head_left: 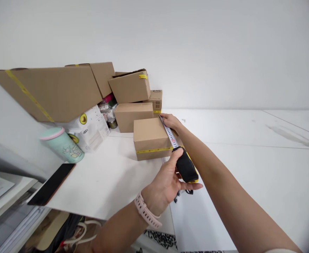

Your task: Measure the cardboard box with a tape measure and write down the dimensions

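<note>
My left hand (165, 181), with a pink watch band (146, 212) at its wrist, grips the black and yellow case of a tape measure (186, 165). The thumb presses on top of the case near the blade's mouth. A short length of blade (169, 133) runs out over the top of a closed cardboard box (149, 131), near its right edge. My right hand (171, 122) is closed on the blade's far end, at the box's far right corner. Yellow tape crosses the box's front face. A dark strap hangs below the case.
More cardboard boxes (129, 88) are stacked behind and to the left, one big box (59, 91) tilted. A white box with avocado prints (91, 130), a mint tumbler (62, 144) and a dark flat object (51, 184) stand left on the white table (99, 175). A white wall rises behind.
</note>
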### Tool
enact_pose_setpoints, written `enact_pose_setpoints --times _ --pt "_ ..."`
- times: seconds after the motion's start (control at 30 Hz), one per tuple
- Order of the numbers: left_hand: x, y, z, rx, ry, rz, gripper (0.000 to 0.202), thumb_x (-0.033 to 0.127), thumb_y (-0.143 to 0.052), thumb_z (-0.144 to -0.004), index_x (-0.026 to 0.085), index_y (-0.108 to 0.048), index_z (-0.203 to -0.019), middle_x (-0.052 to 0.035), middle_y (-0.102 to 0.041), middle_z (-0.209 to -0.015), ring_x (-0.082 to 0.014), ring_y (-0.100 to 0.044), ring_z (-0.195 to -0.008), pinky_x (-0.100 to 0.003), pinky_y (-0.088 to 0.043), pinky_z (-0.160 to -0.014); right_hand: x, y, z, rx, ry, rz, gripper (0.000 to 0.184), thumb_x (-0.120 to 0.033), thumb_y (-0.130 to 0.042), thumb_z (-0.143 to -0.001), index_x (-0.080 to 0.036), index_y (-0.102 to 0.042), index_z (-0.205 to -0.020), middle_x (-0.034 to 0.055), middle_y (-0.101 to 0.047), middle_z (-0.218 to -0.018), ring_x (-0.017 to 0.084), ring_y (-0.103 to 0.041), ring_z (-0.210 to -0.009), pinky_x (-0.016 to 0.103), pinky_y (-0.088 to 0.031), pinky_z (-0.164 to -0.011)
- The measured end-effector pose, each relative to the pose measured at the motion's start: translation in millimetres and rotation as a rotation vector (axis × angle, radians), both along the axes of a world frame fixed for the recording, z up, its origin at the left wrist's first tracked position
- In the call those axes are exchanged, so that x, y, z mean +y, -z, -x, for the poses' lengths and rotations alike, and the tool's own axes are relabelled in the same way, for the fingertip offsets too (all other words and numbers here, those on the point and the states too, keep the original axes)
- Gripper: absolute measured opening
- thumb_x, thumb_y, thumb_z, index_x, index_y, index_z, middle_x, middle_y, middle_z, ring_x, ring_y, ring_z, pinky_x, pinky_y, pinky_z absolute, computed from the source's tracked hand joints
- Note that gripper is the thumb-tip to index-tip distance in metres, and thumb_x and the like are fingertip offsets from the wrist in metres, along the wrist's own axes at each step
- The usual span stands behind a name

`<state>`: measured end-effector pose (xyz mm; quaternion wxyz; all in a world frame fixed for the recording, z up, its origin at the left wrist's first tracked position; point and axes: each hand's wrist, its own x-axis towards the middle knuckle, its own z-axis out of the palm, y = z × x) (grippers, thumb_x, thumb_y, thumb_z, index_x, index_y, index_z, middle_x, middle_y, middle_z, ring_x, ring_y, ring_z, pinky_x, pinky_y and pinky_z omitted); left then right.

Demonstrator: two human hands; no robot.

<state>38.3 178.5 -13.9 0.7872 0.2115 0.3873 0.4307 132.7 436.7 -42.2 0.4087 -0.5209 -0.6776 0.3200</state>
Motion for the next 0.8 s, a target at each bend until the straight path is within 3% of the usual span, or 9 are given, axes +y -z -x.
enact_pose_setpoints --times 0.17,0.33,0.63,0.8 --pt "-9.2 6.7 -3.2 -0.009 0.083 -0.018 0.044 0.053 -0.074 -0.083 0.015 -0.07 -0.106 -0.0109 -0.063 -0.096 -0.0213 -0.063 -0.074 -0.036 -0.063 -0.055 4.8 6.9 -1.2 -0.021 0.006 0.025 0.025 -0.033 -0.074 -0.076 -0.033 -0.079 -0.101 0.0023 -0.08 -0.101 0.03 -0.071 -0.1 0.041 -0.054 -0.093" --pt "-2.1 2.7 -0.9 0.035 0.081 -0.057 0.05 0.057 -0.075 -0.081 0.016 -0.07 -0.109 -0.0123 -0.066 -0.098 -0.0223 -0.064 -0.076 -0.037 -0.062 -0.058 17.0 5.1 3.3 -0.069 0.033 -0.013 0.021 -0.031 -0.07 -0.08 -0.028 -0.078 -0.1 0.0036 -0.079 -0.107 0.028 -0.069 -0.106 0.039 -0.052 -0.098" --pt "7.4 -3.7 0.5 0.07 0.031 -0.041 0.037 0.051 -0.068 -0.089 0.017 -0.069 -0.103 -0.0108 -0.066 -0.097 -0.0219 -0.064 -0.076 -0.035 -0.061 -0.056 19.1 -3.3 7.9 -0.08 0.079 0.011 0.009 -0.03 -0.071 -0.08 -0.023 -0.071 -0.084 0.0054 -0.076 -0.09 0.026 -0.067 -0.1 0.039 -0.052 -0.094" --pt "4.1 1.0 -2.1 0.066 0.021 -0.049 0.039 0.053 -0.065 -0.09 0.018 -0.069 -0.106 -0.0106 -0.065 -0.099 -0.0214 -0.063 -0.076 -0.036 -0.062 -0.056 8.0 -7.3 1.4 -0.059 0.074 0.041 0.027 -0.049 -0.063 -0.089 -0.023 -0.068 -0.083 0.0078 -0.073 -0.088 0.028 -0.066 -0.098 0.044 -0.051 -0.092"
